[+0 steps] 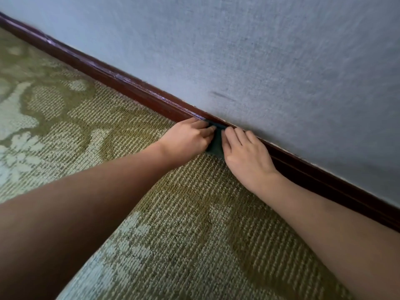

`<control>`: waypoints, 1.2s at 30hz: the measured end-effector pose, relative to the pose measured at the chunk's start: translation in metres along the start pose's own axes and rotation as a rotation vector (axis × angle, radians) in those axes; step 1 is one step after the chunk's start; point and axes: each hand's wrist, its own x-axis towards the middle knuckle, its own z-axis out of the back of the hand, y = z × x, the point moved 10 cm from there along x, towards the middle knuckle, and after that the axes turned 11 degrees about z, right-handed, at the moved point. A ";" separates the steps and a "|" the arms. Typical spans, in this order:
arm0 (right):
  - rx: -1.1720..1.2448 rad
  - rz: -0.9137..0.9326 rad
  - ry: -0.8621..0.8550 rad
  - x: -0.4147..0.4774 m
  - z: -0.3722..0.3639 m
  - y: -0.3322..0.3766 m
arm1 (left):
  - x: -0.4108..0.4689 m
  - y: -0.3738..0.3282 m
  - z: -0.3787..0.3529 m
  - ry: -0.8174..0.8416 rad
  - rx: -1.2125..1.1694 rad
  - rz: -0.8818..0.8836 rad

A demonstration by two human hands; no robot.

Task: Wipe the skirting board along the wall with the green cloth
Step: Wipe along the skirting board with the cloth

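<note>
Single view, head-worn, wide-angle; looks forward and steeply down over the carpet [194, 224]; close range, both forearms enter from the near edge; frame tilted, skirting board [121, 83] runs diagonally from far left to near right; wall [281, 50] fills the far right; left hand [186, 140] and right hand [246, 152] meet at the green cloth [216, 145] near centre.

We counted one green cloth [216, 144], one skirting board [108, 76], one wall [259, 50], one patterned carpet [173, 213], and two hands: left hand [186, 141], right hand [246, 154].
</note>
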 end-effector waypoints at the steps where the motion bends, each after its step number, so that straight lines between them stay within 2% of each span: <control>1: 0.013 -0.001 0.006 -0.001 -0.002 -0.001 | 0.000 -0.001 -0.003 0.024 0.002 0.000; 13: 0.117 0.011 0.053 0.005 -0.004 -0.003 | 0.004 -0.002 -0.001 0.134 0.188 0.007; 18: 0.086 -0.047 0.060 0.009 -0.005 -0.003 | 0.004 0.014 -0.023 0.245 0.157 0.046; 22: 0.055 -0.084 0.073 0.008 -0.002 0.000 | 0.005 0.019 -0.018 0.271 0.065 0.007; 26: 0.058 -0.111 0.086 0.016 0.003 0.001 | -0.001 0.014 -0.010 0.082 -0.001 -0.128; 28: 0.064 -0.112 0.089 0.019 0.004 0.001 | -0.003 0.016 -0.011 -0.024 -0.002 -0.128; 31: 0.062 -0.097 0.085 0.020 0.009 -0.002 | -0.001 0.013 -0.005 -0.138 -0.140 -0.113; 36: 0.005 -0.018 0.261 0.028 0.002 0.006 | -0.007 0.024 -0.004 -0.235 -0.277 -0.131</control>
